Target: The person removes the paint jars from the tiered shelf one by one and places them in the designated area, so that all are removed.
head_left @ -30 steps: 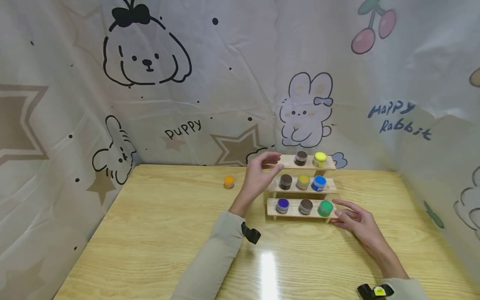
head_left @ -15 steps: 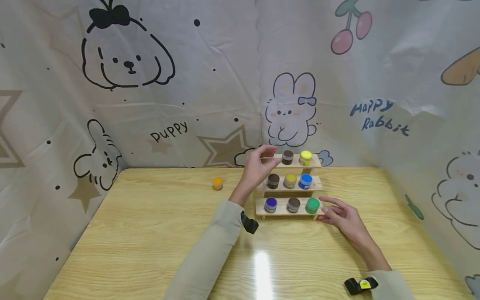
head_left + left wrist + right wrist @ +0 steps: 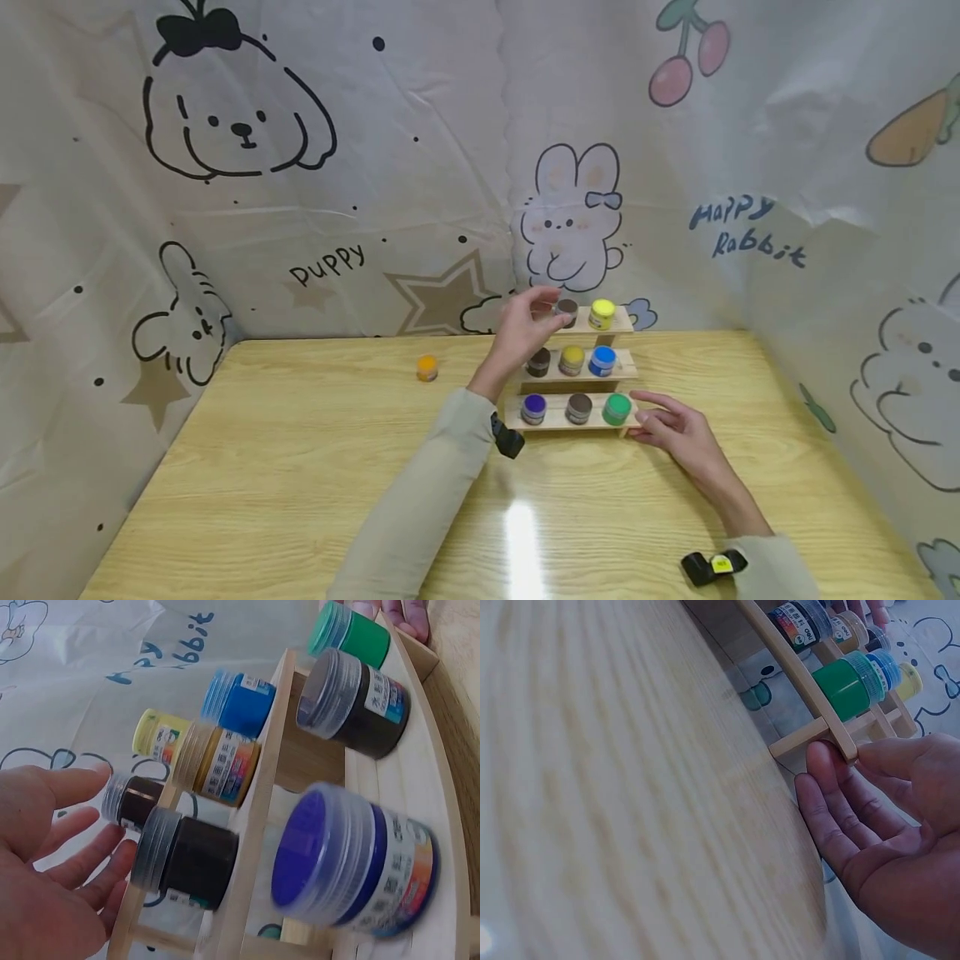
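A three-tier wooden rack (image 3: 555,411) bears several small lidded paint jars. At its top tier, my left hand (image 3: 519,335) reaches around the left side of a dark brown jar (image 3: 567,310), thumb in front of it; in the left wrist view the fingers (image 3: 90,859) are spread beside that jar (image 3: 135,801), and firm contact cannot be told. My right hand (image 3: 684,435) pinches the right end of the bottom tier, beside a green jar (image 3: 617,407); the right wrist view has the thumb above the board and fingers (image 3: 825,769) below.
A yellow jar (image 3: 602,313) shares the top tier. Brown, ochre and blue (image 3: 602,360) jars fill the middle tier; purple (image 3: 533,407) and brown (image 3: 578,407) ones stand on the bottom. An orange jar (image 3: 427,367) sits alone on the table (image 3: 300,467), left of the rack. A printed curtain (image 3: 435,183) hangs behind.
My left hand has moved right relative to the rack, closing the gap to the dark brown jar. The right hand keeps its hold on the rack's end. The head view has turned slightly right.
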`<state>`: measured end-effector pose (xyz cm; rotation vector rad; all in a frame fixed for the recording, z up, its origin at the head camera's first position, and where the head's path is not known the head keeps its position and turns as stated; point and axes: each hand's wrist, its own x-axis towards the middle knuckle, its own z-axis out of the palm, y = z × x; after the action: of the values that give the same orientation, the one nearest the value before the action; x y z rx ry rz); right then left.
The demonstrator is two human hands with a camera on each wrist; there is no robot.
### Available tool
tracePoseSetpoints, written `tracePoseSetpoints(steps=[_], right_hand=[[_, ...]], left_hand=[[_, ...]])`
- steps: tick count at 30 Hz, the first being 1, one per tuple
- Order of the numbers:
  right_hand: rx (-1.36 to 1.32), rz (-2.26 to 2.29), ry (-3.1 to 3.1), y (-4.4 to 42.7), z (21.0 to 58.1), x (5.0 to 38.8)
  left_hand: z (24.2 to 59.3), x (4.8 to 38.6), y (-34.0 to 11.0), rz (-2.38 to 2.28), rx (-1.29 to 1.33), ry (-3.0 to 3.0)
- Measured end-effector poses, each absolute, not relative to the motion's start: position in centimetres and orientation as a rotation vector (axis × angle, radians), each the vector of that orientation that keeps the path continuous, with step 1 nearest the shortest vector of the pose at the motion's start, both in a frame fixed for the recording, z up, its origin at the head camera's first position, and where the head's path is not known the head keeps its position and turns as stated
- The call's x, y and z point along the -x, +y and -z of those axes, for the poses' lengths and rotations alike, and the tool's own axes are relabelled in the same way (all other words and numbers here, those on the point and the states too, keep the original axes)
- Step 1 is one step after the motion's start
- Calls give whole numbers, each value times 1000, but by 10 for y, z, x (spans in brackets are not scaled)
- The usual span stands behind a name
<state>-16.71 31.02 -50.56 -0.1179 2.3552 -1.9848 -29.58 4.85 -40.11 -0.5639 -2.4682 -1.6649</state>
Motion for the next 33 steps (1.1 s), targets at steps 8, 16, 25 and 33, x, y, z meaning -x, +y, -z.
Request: tracePoseSetpoints(steps=[8, 16, 25, 33], right_hand=[[84, 1949, 2373, 306, 504, 169], [75, 1949, 2370, 305, 504, 170], [87, 1968, 2359, 307, 505, 167], [122, 1967, 2368, 309, 505, 166]], left_hand=[[401, 299, 53, 1595, 492, -2491], [401, 301, 55, 1536, 434, -2532], [398, 297, 52, 1529, 450, -2547], [398, 287, 38, 1665, 541, -2472]])
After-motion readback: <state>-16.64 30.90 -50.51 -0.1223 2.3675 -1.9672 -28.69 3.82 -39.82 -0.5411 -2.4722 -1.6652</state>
